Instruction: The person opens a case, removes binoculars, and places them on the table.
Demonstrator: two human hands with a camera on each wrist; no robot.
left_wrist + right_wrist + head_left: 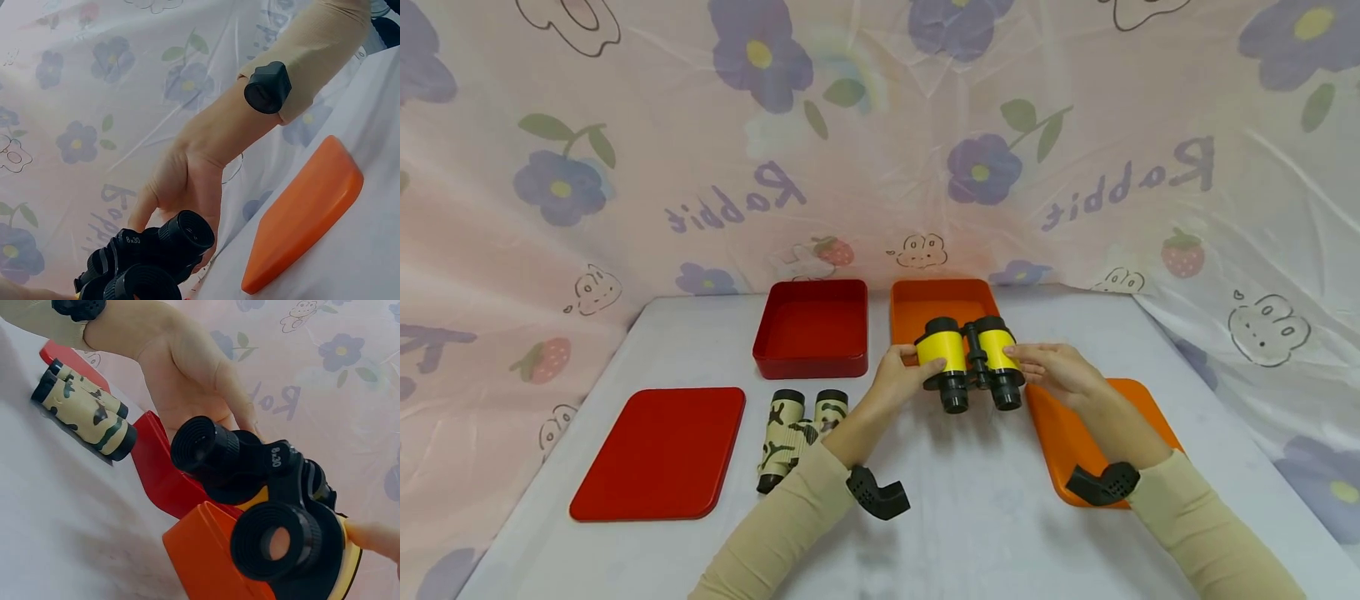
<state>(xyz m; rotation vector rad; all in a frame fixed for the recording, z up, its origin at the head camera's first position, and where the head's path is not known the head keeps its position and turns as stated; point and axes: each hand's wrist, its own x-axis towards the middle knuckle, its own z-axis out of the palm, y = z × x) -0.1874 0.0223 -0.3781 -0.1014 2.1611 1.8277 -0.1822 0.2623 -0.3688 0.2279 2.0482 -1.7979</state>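
Yellow-and-black binoculars (942,348) are held up between both hands, over the front of the orange box (943,292), eyepieces towards me. My left hand (895,379) grips the left barrel, its thumb on the yellow casing. My right hand (1067,375) holds the right barrel with its fingertips. In the left wrist view the right hand (194,181) reaches down behind the binoculars (144,240). The right wrist view shows the left hand (187,375) behind the eyepieces. Camouflage binoculars (786,437) lie on the table, partly hidden by the left forearm.
An open red box (811,367) stands left of the orange one at the back of the white table (955,517). A red lid (658,454) lies at the left. An orange lid (1071,450) lies partly under the right forearm. Printed cloth (880,167) hangs behind.
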